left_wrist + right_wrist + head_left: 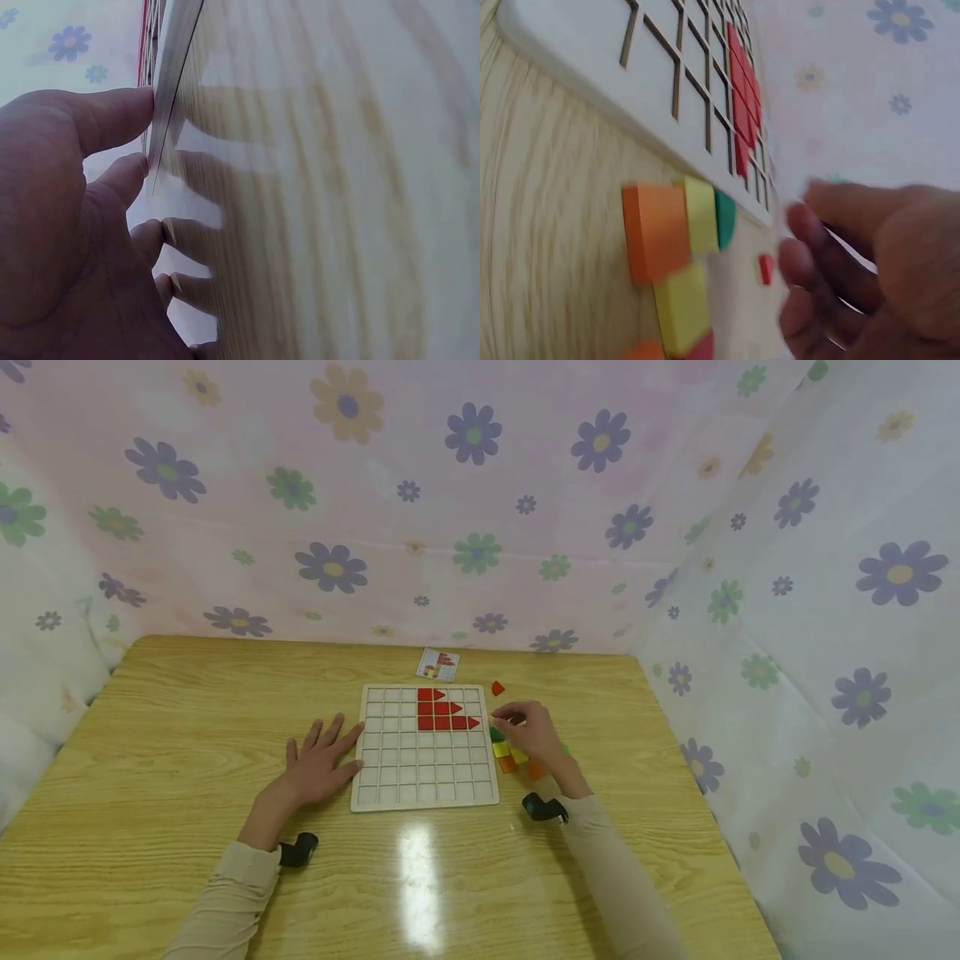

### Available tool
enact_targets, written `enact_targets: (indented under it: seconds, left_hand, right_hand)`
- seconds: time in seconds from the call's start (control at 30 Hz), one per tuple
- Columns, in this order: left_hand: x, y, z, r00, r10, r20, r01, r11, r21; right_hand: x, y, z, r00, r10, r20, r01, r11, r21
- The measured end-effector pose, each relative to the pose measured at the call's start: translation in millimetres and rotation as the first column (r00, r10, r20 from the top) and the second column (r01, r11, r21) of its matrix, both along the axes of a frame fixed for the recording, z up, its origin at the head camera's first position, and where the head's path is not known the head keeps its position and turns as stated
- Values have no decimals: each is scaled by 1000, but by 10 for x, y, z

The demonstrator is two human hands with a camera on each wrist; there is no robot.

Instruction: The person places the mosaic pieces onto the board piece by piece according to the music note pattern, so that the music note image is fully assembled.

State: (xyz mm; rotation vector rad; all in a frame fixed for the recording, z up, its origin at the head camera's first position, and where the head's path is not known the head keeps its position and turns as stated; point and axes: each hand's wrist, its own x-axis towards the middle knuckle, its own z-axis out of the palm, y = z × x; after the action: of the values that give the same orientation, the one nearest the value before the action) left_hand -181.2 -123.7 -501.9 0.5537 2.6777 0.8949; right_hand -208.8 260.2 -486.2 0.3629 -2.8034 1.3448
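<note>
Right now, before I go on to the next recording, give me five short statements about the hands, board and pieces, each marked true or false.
1. The left hand touches the board. True.
2. The right hand rests at the board's left edge. False: the right hand is by the board's right edge.
3. Red pieces form three rows on the board. True.
4. The dark green piece lies left of the board. False: it lies right of it.
5. A card lies beyond the board. True.

Walled with pale pink and white flower-printed sheeting (purple, green and orange blooms); lit by white glare along a yellowish wood-grain table.
</note>
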Motion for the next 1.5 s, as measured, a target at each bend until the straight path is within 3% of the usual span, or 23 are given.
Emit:
enact_targets:
  seconds: [0.13, 0.27, 0.7, 1.03, 1.23, 1.5]
  left_hand:
    - [0, 4, 6, 1000, -3, 0, 3, 1000, -8]
    - [-5, -5, 5, 1000, -4, 4, 4, 1000, -16]
    - [-24, -21, 7, 1000, -1, 15, 1, 1000, -25]
    - [-27, -15, -23, 1000, -5, 9, 5, 1000, -22]
    - [-5, -8, -2, 1000, -9, 10, 9, 1000, -13]
    - [-5, -17, 16, 1000, -10, 5, 10, 1000, -4]
  right_hand:
    - [119, 160, 91, 982, 124, 141, -143, 981, 128]
    - [218, 257, 127, 958, 173, 227, -221, 954, 203]
    - [276, 207, 74, 964, 151, 220, -207, 943, 261]
    - [347, 106, 183, 942, 184, 282, -271, 911, 311]
    - [370, 91, 181, 943, 234, 237, -295, 916, 271]
    - [402, -118, 53, 940, 294, 175, -311, 947, 81]
